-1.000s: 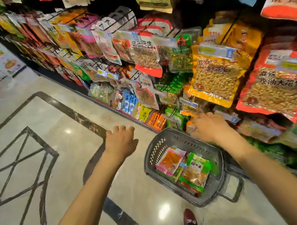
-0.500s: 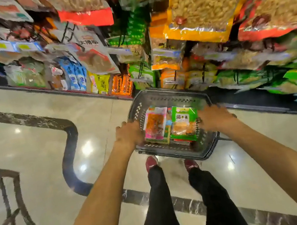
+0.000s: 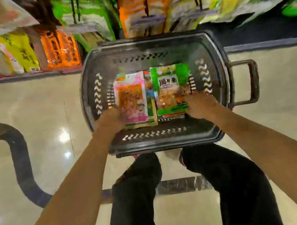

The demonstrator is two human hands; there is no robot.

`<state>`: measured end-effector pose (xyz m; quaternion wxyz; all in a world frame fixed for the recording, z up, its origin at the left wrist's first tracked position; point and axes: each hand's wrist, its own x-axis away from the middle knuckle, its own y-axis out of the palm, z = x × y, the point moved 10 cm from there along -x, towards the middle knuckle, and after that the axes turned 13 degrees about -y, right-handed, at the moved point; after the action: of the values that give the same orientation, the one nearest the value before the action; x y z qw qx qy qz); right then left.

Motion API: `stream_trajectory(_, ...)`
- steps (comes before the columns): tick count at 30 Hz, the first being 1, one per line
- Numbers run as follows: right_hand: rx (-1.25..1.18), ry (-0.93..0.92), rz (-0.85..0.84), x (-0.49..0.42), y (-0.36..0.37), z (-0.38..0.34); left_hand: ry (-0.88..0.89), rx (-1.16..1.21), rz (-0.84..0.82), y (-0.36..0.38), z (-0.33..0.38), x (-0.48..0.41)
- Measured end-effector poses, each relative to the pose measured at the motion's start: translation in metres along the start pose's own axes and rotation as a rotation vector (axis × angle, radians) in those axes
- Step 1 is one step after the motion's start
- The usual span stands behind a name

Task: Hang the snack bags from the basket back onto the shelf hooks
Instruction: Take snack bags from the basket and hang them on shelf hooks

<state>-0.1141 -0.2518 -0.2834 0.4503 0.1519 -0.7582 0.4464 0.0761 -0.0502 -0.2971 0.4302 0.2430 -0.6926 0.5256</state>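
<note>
The pale polished floor (image 3: pixel 24 105) fills most of what I see, with a dark curved inlay stripe (image 3: pixel 20 157) bending across it on my left. Along the top runs the shelf display (image 3: pixel 145 4) — rows of hanging packets in blue, yellow, orange and green, all so smeared that I can read no label, and cut off by the upper edge. My legs in black trousers (image 3: pixel 139 202) stand below, my feet hidden under the basket.

The dark plastic basket (image 3: pixel 164 141) sits on the floor just in front of the shelf's bottom row, with one looped handle (image 3: pixel 252 79) lying out to the right side; the other handle I cannot make out. Inside lie the snack bags, flat and side by side: a pink bag (image 3: pixel 131 97) on the left and a green bag (image 3: pixel 172 86) on the right, touching along their inner edges. More packets lie beneath them, showing only as thin slivers of edge, so I cannot count them.

My left hand (image 3: pixel 110 121) is down inside the basket at the pink bag's lower left corner, and my right hand (image 3: pixel 200 106) is at the green bag's lower right corner. I see only the backs of both hands — the fingers point down and away, blurred, so I cannot tell whether they are clamped on the bags or merely touching them.
</note>
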Motion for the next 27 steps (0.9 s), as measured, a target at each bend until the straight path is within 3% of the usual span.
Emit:
stream_trajectory(4, -0.140, 0.064, 0.019, -0.062, 0.044, 0.043, -0.030, 0.038, -0.041, 0.036, 0.005, -0.072)
stream_trajectory(14, -0.709, 0.277, 0.302, -0.139, 0.103, 0.109, -0.148, 0.289, -0.025, 0.086, 0.009, -0.185)
stream_trajectory(19, -0.890, 0.310, 0.317, -0.155, 0.125, 0.104, -0.294, 0.473, 0.125, 0.081, -0.003, -0.187)
stream_trajectory(21, -0.969, 0.344, 0.347, -0.157, 0.129, 0.103, -0.316, 0.617, 0.059, 0.089, -0.004, -0.188)
stream_trajectory(24, -1.196, 0.336, 0.370, -0.163, 0.134, 0.102, -0.283, 0.902, -0.181, 0.113, 0.009, -0.183)
stream_trajectory(27, -1.172, 0.321, 0.309, -0.158, 0.133, 0.100, -0.198, 0.996, -0.248, 0.117, 0.024, -0.172)
